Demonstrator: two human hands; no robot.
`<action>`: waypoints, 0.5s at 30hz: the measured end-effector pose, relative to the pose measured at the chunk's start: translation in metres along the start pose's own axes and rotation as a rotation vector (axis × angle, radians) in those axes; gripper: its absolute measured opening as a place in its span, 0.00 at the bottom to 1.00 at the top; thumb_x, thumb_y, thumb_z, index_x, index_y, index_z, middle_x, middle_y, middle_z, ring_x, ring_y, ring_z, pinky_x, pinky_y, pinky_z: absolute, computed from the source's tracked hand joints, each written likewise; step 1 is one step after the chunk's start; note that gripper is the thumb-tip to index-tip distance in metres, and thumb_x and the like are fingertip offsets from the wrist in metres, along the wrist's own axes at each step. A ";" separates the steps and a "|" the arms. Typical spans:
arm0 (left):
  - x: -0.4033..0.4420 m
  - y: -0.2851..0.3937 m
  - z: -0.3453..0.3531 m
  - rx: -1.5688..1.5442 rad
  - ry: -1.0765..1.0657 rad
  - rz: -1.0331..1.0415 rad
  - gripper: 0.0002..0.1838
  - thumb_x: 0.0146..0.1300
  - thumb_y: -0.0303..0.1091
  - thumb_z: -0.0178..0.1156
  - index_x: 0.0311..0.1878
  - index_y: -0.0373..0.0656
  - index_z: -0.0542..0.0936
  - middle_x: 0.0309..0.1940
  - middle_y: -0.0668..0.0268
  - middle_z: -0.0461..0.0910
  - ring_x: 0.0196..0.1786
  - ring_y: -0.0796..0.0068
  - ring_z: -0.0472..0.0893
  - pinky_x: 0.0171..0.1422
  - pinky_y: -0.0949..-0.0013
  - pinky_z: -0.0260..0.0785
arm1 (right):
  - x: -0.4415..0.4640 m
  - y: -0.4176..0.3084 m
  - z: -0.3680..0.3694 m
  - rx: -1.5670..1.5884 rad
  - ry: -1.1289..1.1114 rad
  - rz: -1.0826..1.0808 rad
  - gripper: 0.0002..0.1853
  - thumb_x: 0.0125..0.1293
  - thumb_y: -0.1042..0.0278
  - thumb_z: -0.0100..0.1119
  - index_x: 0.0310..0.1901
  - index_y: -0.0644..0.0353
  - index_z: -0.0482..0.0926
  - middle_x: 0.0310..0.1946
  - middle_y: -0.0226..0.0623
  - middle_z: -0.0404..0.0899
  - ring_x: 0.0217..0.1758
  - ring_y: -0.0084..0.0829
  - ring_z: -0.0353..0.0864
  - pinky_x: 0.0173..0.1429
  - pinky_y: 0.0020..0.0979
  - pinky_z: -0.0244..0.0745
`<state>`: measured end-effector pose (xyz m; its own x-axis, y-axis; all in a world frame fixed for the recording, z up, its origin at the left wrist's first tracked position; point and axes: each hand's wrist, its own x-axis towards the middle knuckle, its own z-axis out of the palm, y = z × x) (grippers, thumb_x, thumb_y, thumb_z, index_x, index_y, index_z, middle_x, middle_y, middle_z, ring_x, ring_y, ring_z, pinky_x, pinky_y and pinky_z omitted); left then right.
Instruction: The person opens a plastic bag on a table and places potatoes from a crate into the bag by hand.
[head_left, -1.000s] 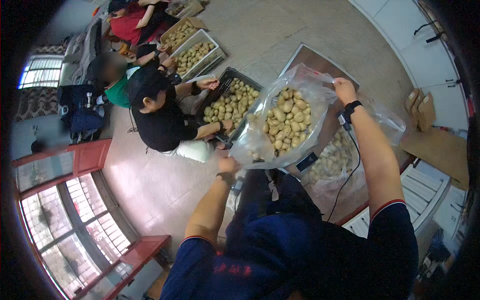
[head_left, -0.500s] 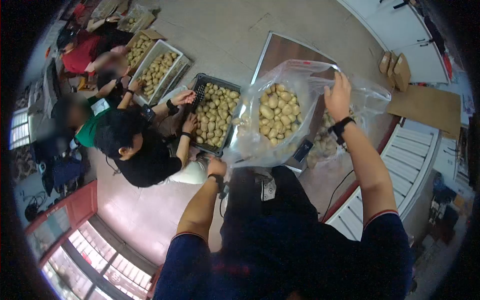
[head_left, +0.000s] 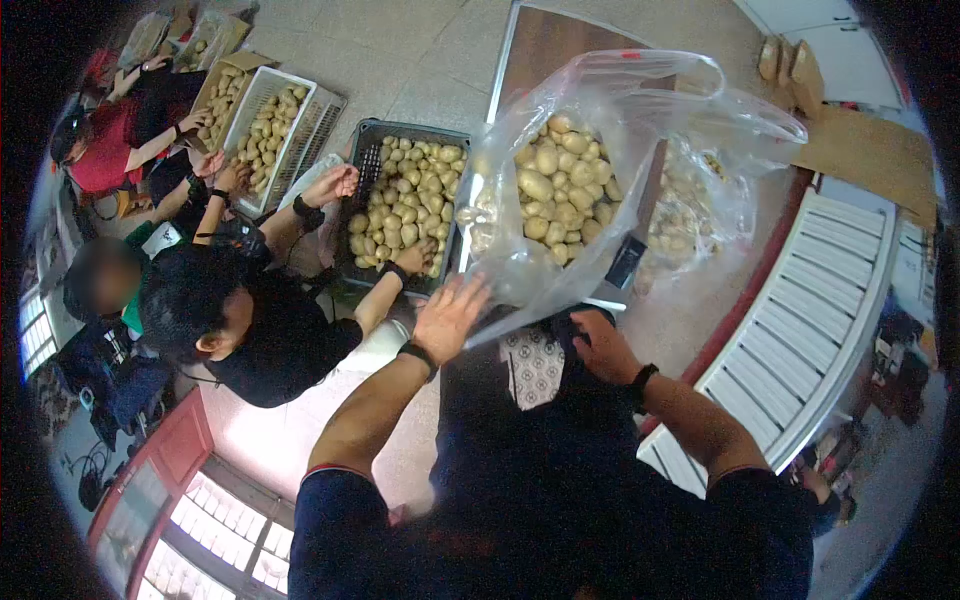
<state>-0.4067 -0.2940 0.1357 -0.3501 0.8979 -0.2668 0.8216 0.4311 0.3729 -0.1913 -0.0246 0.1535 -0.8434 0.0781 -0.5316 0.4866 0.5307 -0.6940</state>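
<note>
A large clear plastic bag (head_left: 640, 72) stands in front of me with its mouth spread wide. Several potatoes (head_left: 560, 185) lie inside it. My left hand (head_left: 450, 318) is open, fingers stretched out, against the near left edge of the bag. Close to my knee, my right hand (head_left: 603, 345) is off the bag with its fingers apart and nothing visible in it. Just beyond that hand is a small black box like a display (head_left: 626, 262). A patterned cloth (head_left: 535, 368) shows between my legs.
To the left, a co-worker (head_left: 270, 330) reaches into a black crate (head_left: 350, 235) of potatoes. Farther on are a white crate (head_left: 312, 120) and a carton with more potatoes, with other people beside them. A second filled clear bag (head_left: 690, 215) and a white slatted rack (head_left: 790, 330) are at right.
My right hand has let go of the bag's far right rim and come down near my knee. My left hand has opened and shifted slightly up and right along the bag.
</note>
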 end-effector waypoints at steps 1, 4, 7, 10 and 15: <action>0.005 -0.002 0.004 0.016 -0.023 0.102 0.34 0.53 0.30 0.60 0.67 0.43 0.67 0.72 0.59 0.59 0.71 0.54 0.62 0.72 0.57 0.60 | 0.006 0.017 0.012 0.009 -0.014 0.007 0.23 0.62 0.69 0.56 0.59 0.64 0.68 0.57 0.55 0.71 0.61 0.54 0.71 0.67 0.45 0.67; 0.025 -0.017 0.034 -0.005 -0.102 0.150 0.35 0.51 0.32 0.63 0.66 0.42 0.69 0.73 0.60 0.60 0.73 0.54 0.61 0.74 0.56 0.57 | 0.014 0.063 0.047 0.049 -0.018 0.036 0.20 0.63 0.71 0.57 0.57 0.61 0.70 0.51 0.48 0.75 0.52 0.47 0.77 0.56 0.40 0.74; 0.055 -0.034 0.060 -0.026 -0.118 0.142 0.34 0.51 0.32 0.63 0.65 0.40 0.70 0.72 0.61 0.61 0.72 0.54 0.61 0.73 0.56 0.57 | 0.031 0.100 0.060 0.112 -0.037 0.074 0.19 0.64 0.66 0.56 0.56 0.61 0.72 0.51 0.49 0.76 0.55 0.50 0.77 0.58 0.42 0.74; 0.082 -0.043 0.081 0.011 -0.048 0.156 0.30 0.53 0.32 0.61 0.62 0.38 0.72 0.67 0.60 0.67 0.71 0.58 0.63 0.73 0.56 0.56 | 0.035 0.124 0.068 0.130 -0.023 0.053 0.18 0.63 0.66 0.58 0.53 0.61 0.74 0.43 0.44 0.80 0.46 0.47 0.82 0.51 0.40 0.77; 0.123 -0.050 0.103 -0.003 0.091 0.253 0.32 0.52 0.31 0.62 0.64 0.40 0.70 0.68 0.59 0.66 0.71 0.54 0.64 0.73 0.54 0.57 | 0.051 0.152 0.071 0.385 -0.116 0.078 0.16 0.61 0.69 0.62 0.50 0.61 0.76 0.39 0.39 0.80 0.42 0.34 0.81 0.48 0.34 0.76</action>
<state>-0.4445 -0.2145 -0.0072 -0.1726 0.9814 -0.0842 0.8869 0.1921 0.4202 -0.1442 -0.0004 -0.0134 -0.7798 -0.0017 -0.6261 0.6167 0.1705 -0.7685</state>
